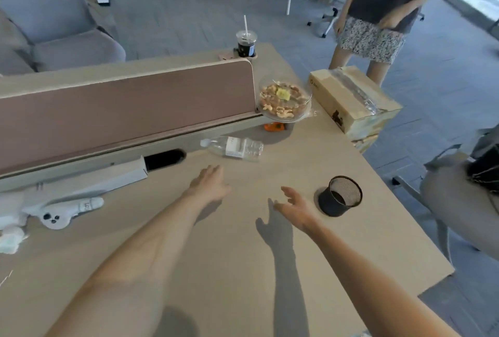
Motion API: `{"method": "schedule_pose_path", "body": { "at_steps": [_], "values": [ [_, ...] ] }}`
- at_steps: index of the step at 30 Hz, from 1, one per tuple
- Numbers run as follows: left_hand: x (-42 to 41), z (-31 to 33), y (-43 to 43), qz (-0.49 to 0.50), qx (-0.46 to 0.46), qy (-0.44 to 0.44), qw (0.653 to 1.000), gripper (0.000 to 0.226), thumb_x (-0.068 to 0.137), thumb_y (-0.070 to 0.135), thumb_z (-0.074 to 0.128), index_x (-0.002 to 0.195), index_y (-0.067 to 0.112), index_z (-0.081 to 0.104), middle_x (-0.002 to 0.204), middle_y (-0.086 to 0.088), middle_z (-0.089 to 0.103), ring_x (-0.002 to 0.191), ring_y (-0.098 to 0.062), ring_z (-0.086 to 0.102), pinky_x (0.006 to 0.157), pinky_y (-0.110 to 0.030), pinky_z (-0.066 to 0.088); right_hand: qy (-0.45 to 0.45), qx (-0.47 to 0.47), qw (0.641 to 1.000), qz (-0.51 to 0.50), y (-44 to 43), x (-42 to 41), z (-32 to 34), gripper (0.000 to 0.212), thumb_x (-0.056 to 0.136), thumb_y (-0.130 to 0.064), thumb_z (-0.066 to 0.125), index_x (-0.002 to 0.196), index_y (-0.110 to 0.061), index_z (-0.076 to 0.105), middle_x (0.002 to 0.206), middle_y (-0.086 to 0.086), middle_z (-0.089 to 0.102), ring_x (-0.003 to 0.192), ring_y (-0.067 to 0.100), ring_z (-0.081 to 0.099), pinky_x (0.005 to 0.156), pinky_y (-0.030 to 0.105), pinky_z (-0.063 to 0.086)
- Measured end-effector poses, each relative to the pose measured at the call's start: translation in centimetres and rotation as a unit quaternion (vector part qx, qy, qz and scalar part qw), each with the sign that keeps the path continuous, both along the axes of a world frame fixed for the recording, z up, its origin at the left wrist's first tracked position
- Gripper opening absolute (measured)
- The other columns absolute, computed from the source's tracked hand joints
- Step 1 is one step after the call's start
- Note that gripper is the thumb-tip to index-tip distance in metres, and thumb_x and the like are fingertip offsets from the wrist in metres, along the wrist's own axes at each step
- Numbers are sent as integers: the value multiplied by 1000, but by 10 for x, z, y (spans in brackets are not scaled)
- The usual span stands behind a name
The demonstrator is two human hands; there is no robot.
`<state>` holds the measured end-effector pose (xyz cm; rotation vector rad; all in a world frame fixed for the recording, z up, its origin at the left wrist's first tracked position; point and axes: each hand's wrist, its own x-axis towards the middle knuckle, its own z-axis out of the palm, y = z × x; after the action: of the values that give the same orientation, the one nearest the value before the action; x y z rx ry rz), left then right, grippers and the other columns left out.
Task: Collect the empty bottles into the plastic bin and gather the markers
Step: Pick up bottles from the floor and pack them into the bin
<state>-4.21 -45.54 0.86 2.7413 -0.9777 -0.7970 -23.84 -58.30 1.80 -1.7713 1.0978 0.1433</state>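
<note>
A clear plastic bottle (235, 148) with a white cap lies on its side on the beige desk (243, 269), just in front of the partition's right end. My left hand (209, 184) is stretched out above the desk with straight fingers, a short way short of the bottle and not touching it. My right hand (293, 205) hovers open to the right, fingers spread, holding nothing. A black mesh cup (340, 196) stands upright just right of my right hand. No markers and no plastic bin are in view.
A brown partition (121, 109) runs along the desk's back. A glass bowl of snacks (285, 99), a cardboard box (353, 99) and an iced drink (246, 43) stand beyond. White controllers (62, 212) lie at the left. A person (378, 12) stands behind the desk; a chair (464, 201) sits right.
</note>
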Motion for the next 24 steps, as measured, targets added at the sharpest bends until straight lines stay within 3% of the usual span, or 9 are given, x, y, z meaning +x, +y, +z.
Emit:
{"method": "schedule_pose_path", "body": {
  "at_steps": [3, 6, 8, 10, 14, 20, 24],
  "values": [
    [33, -9, -46, -112, 3, -66, 992, 72, 86, 29, 58, 149, 11, 28, 160, -7, 19, 145, -27, 23, 111, -43, 34, 3, -13, 1000, -17, -16, 16, -13, 65, 87, -19, 63, 148, -23, 38, 149, 6, 42, 135, 21, 42, 85, 25, 41],
    [58, -22, -94, -211, 6, -124, 969, 88, 85, 21, 63, 156, 10, 13, 165, -8, 2, 150, -27, 12, 118, -43, 21, -6, -16, 999, -45, -28, 20, -26, 65, 86, -18, 63, 146, -24, 39, 147, 7, 43, 136, 18, 41, 93, 26, 41],
    [67, -33, -116, -244, 35, -150, 958, 93, 84, 22, 67, 156, 12, 8, 165, -10, 2, 150, -30, 10, 120, -44, 15, -9, -13, 998, -61, -33, 17, -32, 66, 85, -15, 65, 146, -23, 40, 146, 7, 45, 136, 18, 41, 98, 32, 44],
    [69, -44, -125, -254, 76, -164, 950, 92, 84, 24, 66, 156, 12, 8, 162, -13, 15, 148, -34, 16, 121, -46, 16, -5, -8, 998, -63, -35, 12, -36, 67, 85, -13, 65, 147, -20, 40, 146, 7, 45, 137, 18, 40, 105, 36, 42],
    [51, -54, -109, -228, 99, -165, 954, 78, 77, 47, 67, 138, 13, 34, 136, -10, 50, 125, -32, 49, 100, -41, 40, 5, 2, 998, -70, -34, -8, -43, 68, 85, -14, 66, 147, -21, 40, 146, 9, 45, 137, 18, 40, 106, 32, 38],
    [-12, -18, -65, -69, 12, -59, 996, 76, 71, 53, 69, 122, 10, 33, 113, -12, 58, 96, -36, 59, 69, -35, 42, -28, -1, 996, -80, -31, -48, -21, 65, 85, -16, 66, 146, -17, 42, 146, 8, 47, 132, 21, 46, 105, 32, 39],
    [-70, 28, -36, -16, -17, -19, 1000, 75, 62, 51, 73, 119, 17, 38, 108, -8, 60, 94, -33, 57, 71, -36, 48, -73, -8, 995, -71, -18, -84, 7, 65, 86, -19, 65, 147, -17, 41, 147, 9, 46, 133, 23, 45, 107, 35, 39]
  ]
}}
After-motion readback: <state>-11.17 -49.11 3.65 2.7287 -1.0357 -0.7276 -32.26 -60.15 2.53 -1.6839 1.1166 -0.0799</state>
